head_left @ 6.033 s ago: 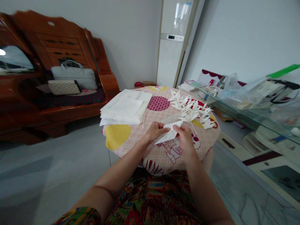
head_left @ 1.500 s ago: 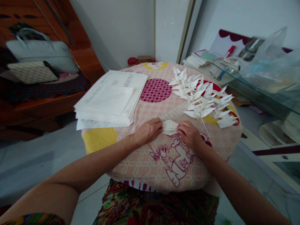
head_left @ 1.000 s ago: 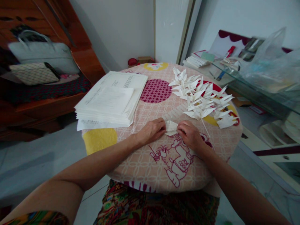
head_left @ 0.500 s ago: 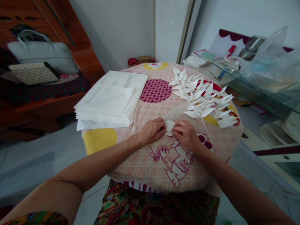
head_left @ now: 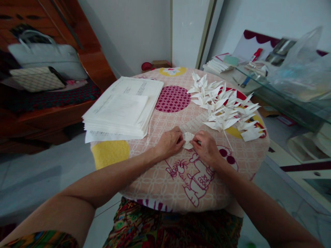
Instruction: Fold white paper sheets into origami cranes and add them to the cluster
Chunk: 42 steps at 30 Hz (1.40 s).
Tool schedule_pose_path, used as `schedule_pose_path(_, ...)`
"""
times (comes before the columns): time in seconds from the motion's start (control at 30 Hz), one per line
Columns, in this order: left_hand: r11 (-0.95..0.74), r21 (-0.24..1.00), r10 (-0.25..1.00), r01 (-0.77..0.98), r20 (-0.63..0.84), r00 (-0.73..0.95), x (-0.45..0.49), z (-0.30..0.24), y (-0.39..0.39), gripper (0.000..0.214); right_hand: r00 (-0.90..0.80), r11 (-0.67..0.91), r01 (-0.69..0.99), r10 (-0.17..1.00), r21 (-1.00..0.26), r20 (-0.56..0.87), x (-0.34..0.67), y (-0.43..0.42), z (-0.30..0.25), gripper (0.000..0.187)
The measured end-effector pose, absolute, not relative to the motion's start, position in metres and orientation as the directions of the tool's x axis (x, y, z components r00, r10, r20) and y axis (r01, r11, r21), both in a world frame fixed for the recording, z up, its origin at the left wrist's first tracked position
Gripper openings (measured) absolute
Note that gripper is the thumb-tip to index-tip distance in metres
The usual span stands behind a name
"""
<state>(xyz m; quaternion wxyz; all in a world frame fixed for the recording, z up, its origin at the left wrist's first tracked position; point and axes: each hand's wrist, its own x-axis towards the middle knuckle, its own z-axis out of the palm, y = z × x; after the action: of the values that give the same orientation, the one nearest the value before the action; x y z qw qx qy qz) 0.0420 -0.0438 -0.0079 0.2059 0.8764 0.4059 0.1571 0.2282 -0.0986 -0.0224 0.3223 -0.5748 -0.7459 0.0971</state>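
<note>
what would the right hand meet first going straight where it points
The right hand would first meet the folded paper at its fingertips, then probably the left hand, though depth is unclear.

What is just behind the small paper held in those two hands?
Just beyond the small paper, a translucent strip lies on the patterned tablecloth, with folded white paper shapes farther right. Whatever the small paper itself covers cannot be seen.
</note>
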Motion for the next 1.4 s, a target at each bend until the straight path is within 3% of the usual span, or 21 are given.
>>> schedule_pose_path(0.6, -0.594, 0.481, 0.770, 0.644, 0.110, 0.628, 0.044, -0.008, -0.042, 0.017, -0.115, 0.285, 0.837, 0.926, -0.467, 0.359, 0.227, -0.094, -0.027, 0.024)
schedule_pose_path(0.83, -0.583, 0.486, 0.774, 0.652, 0.087, 0.627, 0.044, -0.007, -0.042, 0.016, -0.169, 0.327, 0.781, 0.931, -0.532, 0.324, 0.236, -0.094, -0.023, 0.023)
schedule_pose_path(1.13, -0.600, 0.466, 0.768, 0.651, 0.107, 0.631, 0.045, -0.009, -0.042, 0.014, -0.160, 0.316, 0.849, 0.917, -0.423, 0.364, 0.227, -0.097, -0.027, 0.022)
schedule_pose_path(1.4, -0.622, 0.418, 0.759, 0.662, 0.113, 0.642, 0.045, -0.011, -0.042, 0.016, -0.140, 0.289, 0.855, 0.928, -0.430, 0.345, 0.226, -0.095, -0.028, 0.022)
